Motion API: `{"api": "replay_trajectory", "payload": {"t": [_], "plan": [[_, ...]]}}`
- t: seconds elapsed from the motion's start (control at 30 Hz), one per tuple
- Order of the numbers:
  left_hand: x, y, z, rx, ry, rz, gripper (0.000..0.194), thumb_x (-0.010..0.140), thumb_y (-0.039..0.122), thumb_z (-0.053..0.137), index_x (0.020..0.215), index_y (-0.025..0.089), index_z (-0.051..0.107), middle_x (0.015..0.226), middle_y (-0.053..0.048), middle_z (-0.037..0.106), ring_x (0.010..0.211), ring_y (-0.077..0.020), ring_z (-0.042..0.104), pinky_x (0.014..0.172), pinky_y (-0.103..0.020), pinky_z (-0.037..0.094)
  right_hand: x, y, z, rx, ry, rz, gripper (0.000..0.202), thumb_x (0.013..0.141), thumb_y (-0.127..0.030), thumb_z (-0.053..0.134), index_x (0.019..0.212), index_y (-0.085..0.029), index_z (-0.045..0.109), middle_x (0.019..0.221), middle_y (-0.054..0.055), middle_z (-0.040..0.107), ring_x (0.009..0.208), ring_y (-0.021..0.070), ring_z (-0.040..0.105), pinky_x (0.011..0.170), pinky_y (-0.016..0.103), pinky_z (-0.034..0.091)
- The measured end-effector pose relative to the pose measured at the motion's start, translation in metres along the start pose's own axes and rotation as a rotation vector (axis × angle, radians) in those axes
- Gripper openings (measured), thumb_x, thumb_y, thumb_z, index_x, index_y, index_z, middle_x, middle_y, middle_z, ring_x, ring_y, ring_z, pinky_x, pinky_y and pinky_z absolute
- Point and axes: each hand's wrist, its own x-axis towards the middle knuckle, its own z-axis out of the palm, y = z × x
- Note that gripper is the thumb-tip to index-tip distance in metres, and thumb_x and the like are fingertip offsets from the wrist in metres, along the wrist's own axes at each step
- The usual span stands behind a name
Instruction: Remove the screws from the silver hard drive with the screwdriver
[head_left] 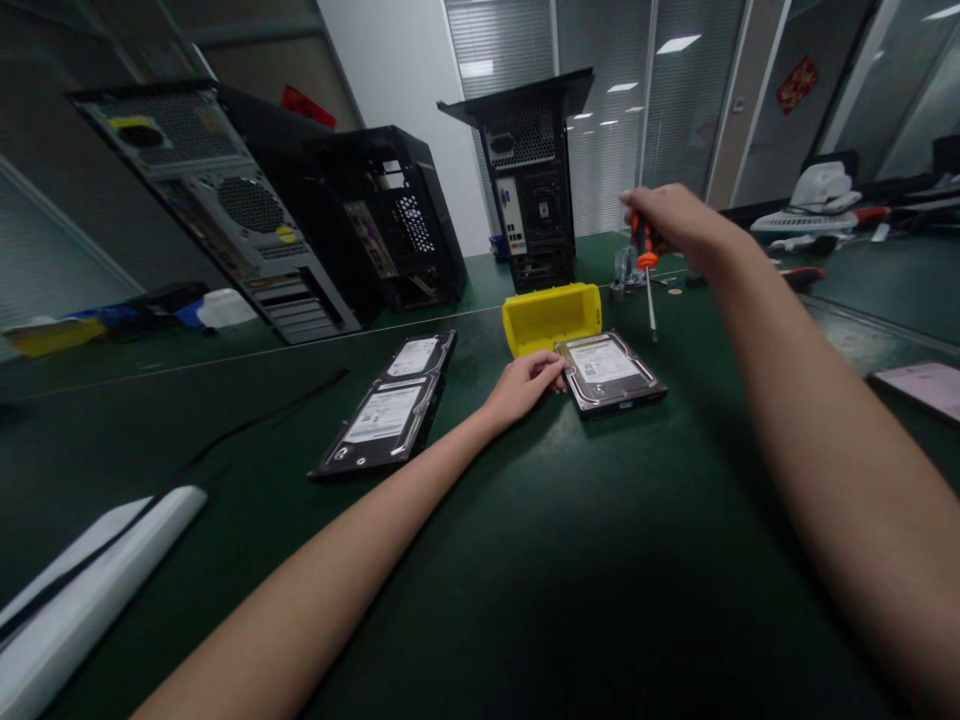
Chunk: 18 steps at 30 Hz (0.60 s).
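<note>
A hard drive (606, 368) lies label up on the green table (480, 560), close in front of a yellow open box (553, 315). My left hand (527, 385) rests at the drive's left edge, its fingers curled against it; whether they grip the edge is hard to tell. Raised above the table to the right, my right hand (670, 222) is wrapped round the orange and black handle of a screwdriver (646, 262). The screwdriver's shaft points down, its tip right of the drive and apart from it. Two more hard drives (386, 412) lie end to end at the left.
Computer cases (247, 200) stand at the back left, and another case (529, 190) stands behind the yellow box. A black cable (251, 428) crosses a white object (112, 570) at left. A pink-topped object (926, 388) lies far right, below assorted tools.
</note>
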Motion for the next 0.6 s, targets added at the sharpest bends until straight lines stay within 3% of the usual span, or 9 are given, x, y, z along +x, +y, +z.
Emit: {"api": "replay_trajectory", "payload": {"t": [0.1, 0.17, 0.27, 0.37, 0.4, 0.5, 0.6], "plan": [[0.000, 0.000, 0.000, 0.013, 0.005, 0.009, 0.028, 0.090, 0.034, 0.046, 0.096, 0.013, 0.063, 0.075, -0.002, 0.062, 0.072, -0.0131, 0.057, 0.070, -0.024, 0.044, 0.000, -0.002, 0.013, -0.119, -0.309, -0.025, 0.034, 0.080, -0.043, 0.053, 0.062, -0.016, 0.048, 0.054, 0.000, 0.042, 0.043, 0.0054, 0.036, 0.044, 0.023, 0.031], [-0.002, 0.002, 0.000, 0.047, 0.087, 0.010, 0.027, 0.089, 0.036, 0.047, 0.094, 0.014, 0.063, 0.074, -0.002, 0.061, 0.070, -0.0136, 0.057, 0.070, -0.024, 0.043, 0.001, -0.003, 0.018, -0.195, -0.368, -0.002, 0.038, 0.079, -0.046, 0.056, 0.058, -0.016, 0.049, 0.051, 0.001, 0.043, 0.041, 0.0058, 0.035, 0.042, 0.023, 0.030], [-0.003, 0.002, -0.004, 0.117, 0.411, -0.002, 0.023, 0.090, 0.035, 0.045, 0.091, 0.017, 0.060, 0.073, -0.001, 0.058, 0.070, -0.0138, 0.055, 0.070, -0.025, 0.042, 0.004, -0.001, 0.018, -0.286, -0.313, -0.021, 0.040, 0.079, -0.047, 0.058, 0.054, -0.016, 0.049, 0.048, 0.003, 0.046, 0.041, 0.0077, 0.038, 0.041, 0.024, 0.032], [-0.002, -0.004, -0.007, 0.125, 0.744, -0.069, 0.016, 0.090, 0.029, 0.044, 0.097, 0.018, 0.054, 0.087, -0.003, 0.058, 0.078, -0.0138, 0.054, 0.074, -0.025, 0.043, 0.005, 0.003, 0.012, -0.272, -0.206, -0.027, 0.038, 0.078, -0.046, 0.059, 0.056, -0.016, 0.051, 0.049, 0.004, 0.048, 0.042, 0.0088, 0.041, 0.043, 0.025, 0.035], [-0.001, -0.008, -0.008, 0.115, 0.783, -0.114, 0.018, 0.089, 0.029, 0.047, 0.102, 0.017, 0.051, 0.091, -0.004, 0.057, 0.079, -0.0140, 0.053, 0.075, -0.026, 0.043, 0.005, 0.005, 0.010, -0.244, -0.162, -0.046, 0.037, 0.078, -0.045, 0.058, 0.058, -0.016, 0.051, 0.049, 0.004, 0.048, 0.043, 0.0083, 0.040, 0.043, 0.025, 0.035], [0.002, -0.020, -0.009, 0.101, 0.738, -0.228, 0.031, 0.081, 0.023, 0.058, 0.110, 0.016, 0.047, 0.108, -0.010, 0.053, 0.085, -0.0149, 0.053, 0.081, -0.029, 0.044, 0.002, 0.006, 0.002, -0.209, -0.067, -0.087, 0.034, 0.080, -0.042, 0.054, 0.060, -0.014, 0.052, 0.050, 0.004, 0.046, 0.045, 0.0075, 0.039, 0.043, 0.023, 0.034], [0.003, -0.028, -0.009, 0.123, 0.704, -0.235, 0.035, 0.080, 0.021, 0.060, 0.111, 0.018, 0.045, 0.117, -0.011, 0.049, 0.093, -0.0167, 0.052, 0.086, -0.033, 0.044, -0.001, 0.002, -0.006, -0.209, -0.021, -0.083, 0.033, 0.081, -0.040, 0.052, 0.064, -0.012, 0.053, 0.053, 0.005, 0.047, 0.045, 0.0069, 0.039, 0.045, 0.023, 0.035]]}}
